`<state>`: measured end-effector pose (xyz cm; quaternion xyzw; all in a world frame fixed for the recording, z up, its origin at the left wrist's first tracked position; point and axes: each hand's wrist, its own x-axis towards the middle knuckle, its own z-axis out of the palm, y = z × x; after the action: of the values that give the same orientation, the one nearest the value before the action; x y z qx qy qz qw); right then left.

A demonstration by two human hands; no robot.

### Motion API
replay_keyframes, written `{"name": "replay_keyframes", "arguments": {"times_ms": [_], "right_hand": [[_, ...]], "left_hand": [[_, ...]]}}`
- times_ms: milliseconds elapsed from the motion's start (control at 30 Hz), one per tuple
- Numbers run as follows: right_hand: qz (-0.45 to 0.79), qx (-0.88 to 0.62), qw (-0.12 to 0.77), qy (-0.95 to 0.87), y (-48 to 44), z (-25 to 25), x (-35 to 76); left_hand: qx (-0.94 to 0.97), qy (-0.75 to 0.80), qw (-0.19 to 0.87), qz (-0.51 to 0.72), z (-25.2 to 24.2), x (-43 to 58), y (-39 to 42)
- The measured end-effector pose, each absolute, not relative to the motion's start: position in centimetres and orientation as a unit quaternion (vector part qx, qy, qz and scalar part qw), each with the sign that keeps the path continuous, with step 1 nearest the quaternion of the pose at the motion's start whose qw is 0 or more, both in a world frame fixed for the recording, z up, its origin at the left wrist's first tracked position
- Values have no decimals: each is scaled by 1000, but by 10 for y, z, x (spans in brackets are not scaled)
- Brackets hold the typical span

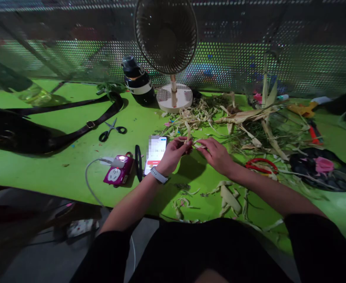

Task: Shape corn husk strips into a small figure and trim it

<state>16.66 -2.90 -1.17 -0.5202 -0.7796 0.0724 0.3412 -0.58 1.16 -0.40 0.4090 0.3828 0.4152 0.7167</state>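
Note:
My left hand [175, 155], with a grey band on its wrist, pinches a pale strip of dried corn husk [187, 129] that stands up from its fingers. To its right, my right hand [215, 155] has thumb and fingertips pressed together on a thin pale end of the husk. The two hands are close together above the green table [72, 173]. Just left of my left hand lies a lit phone [155, 151], partly covered by that wrist. Loose husk pieces [228, 198] are scattered in front of my right forearm.
A fan [174, 98] and a dark bottle [141, 88] stand at the back. Scissors [112, 129], a purple power bank [119, 171] with a cable, and a black bag [16, 131] lie left. Right are a husk pile [249, 118], red-handled pliers [261, 166] and a black plastic bag [304, 173].

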Motion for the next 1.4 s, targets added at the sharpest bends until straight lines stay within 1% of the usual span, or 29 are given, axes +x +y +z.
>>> {"name": "replay_keyframes", "arguments": {"times_ms": [100, 233, 300, 400, 500, 567, 633, 767, 833, 933, 1033, 1133, 1267, 1333, 1400], "right_hand": [[-69, -473, 278, -833, -33, -13, 168], [-159, -445, 222, -853, -37, -9, 169], [-167, -435, 217, -858, -35, -7, 169], [-161, -415, 247, -861, -31, -5, 169], [-164, -388, 264, -868, -27, -6, 169], [-159, -383, 264, -871, -27, -8, 169], [-157, -396, 269, -864, -28, -10, 169], [-146, -395, 280, -863, -29, -13, 170], [-90, -397, 293, -865, -29, -14, 171], [74, -445, 329, -830, -27, -12, 171], [263, -491, 363, -747, -26, -10, 171], [402, -499, 404, -653, -24, -11, 168], [525, -485, 446, -539, -19, -17, 163], [565, -482, 443, -503, -17, -21, 162], [578, -484, 435, -493, -16, -24, 162]], "left_hand": [[405, 406, 705, 418, -4, -6, 13], [462, 422, 662, 413, -7, -7, 14], [516, 421, 638, 388, -9, -9, 15], [631, 393, 586, 321, -7, -14, 16], [745, 355, 490, 282, -4, -18, 17], [786, 339, 439, 272, -2, -20, 17], [795, 348, 422, 262, 0, -21, 17], [797, 350, 428, 242, 3, -24, 18], [809, 314, 436, 241, 5, -26, 19], [808, 265, 461, 256, 7, -27, 19], [752, 249, 535, 296, 4, -24, 17], [677, 255, 604, 335, -5, -17, 14], [618, 288, 621, 387, -16, -7, 11], [599, 309, 626, 393, -19, -5, 11], [574, 331, 635, 398, -20, -4, 12]]}}
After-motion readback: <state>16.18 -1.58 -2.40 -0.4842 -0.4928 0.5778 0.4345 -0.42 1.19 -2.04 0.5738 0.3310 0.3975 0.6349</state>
